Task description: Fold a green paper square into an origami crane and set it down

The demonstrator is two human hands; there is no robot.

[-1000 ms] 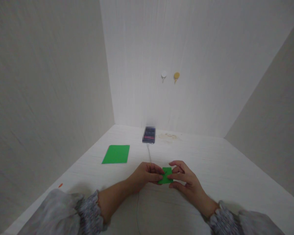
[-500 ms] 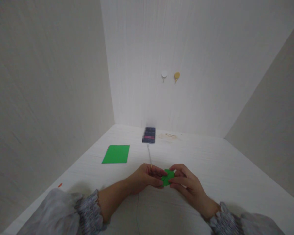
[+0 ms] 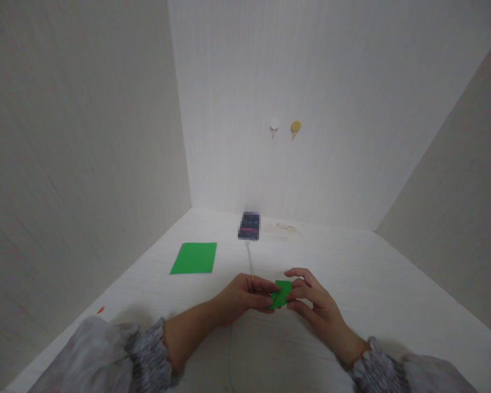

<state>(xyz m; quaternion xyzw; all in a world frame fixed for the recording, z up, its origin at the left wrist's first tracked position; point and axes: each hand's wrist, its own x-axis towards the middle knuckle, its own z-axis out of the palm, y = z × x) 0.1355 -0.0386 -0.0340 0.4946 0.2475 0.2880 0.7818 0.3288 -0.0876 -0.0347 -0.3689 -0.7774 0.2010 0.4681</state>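
Note:
A small folded piece of green paper (image 3: 283, 292) is held up in front of me, with crease lines across its face. My left hand (image 3: 245, 295) pinches its left side between thumb and fingers, and a gold ring shows on one finger. At the paper's right edge, my right hand (image 3: 317, 300) grips with its middle fingers, while the index finger is lifted away above. The right thumb sits just below that edge; whether it touches the paper is hard to see.
A stack of square green paper (image 3: 194, 257) lies to the left on the white table (image 3: 311, 355). Toward the back wall is a phone (image 3: 249, 226) with a white cable (image 3: 250, 257) running under my left hand. A small red scrap (image 3: 101, 309) lies far left. Two hooks (image 3: 295, 126) are on the wall.
My right index finger has lifted off the folded paper and the right hand has shifted slightly outward. The paper now shows a squarer, straighter outline. The left hand stays in place.

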